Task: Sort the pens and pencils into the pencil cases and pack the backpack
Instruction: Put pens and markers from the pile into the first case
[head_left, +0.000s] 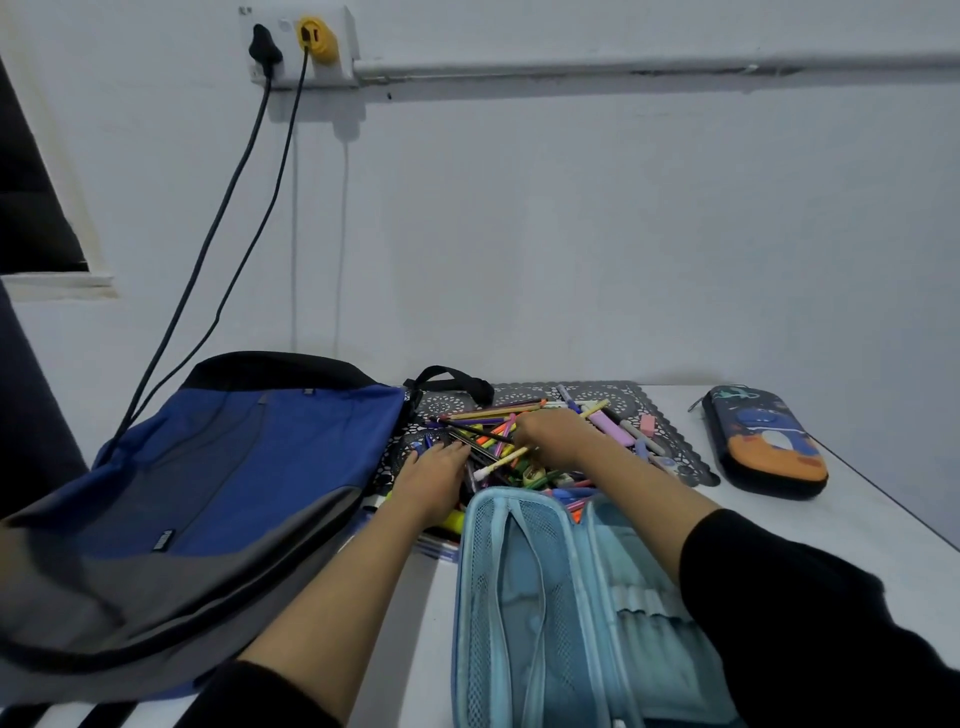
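Our left hand (434, 480) lay flat, fingers straight, on the heap of pens and pencils (485, 431) on the counter (857, 519). Our right hand (553, 436) curled into the heap, and we could not tell if it pinched anything. The open blue pencil case (545, 597) lay just before the heap, the backpack (234, 467) left, and the dark pencil case (763, 441) well to the right.

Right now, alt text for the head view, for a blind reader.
Left hand and right hand reach into a heap of coloured pens and pencils on a black lacy mat. An open pale blue pencil case lies nearest, a blue and grey backpack left, a closed dark pencil case right.
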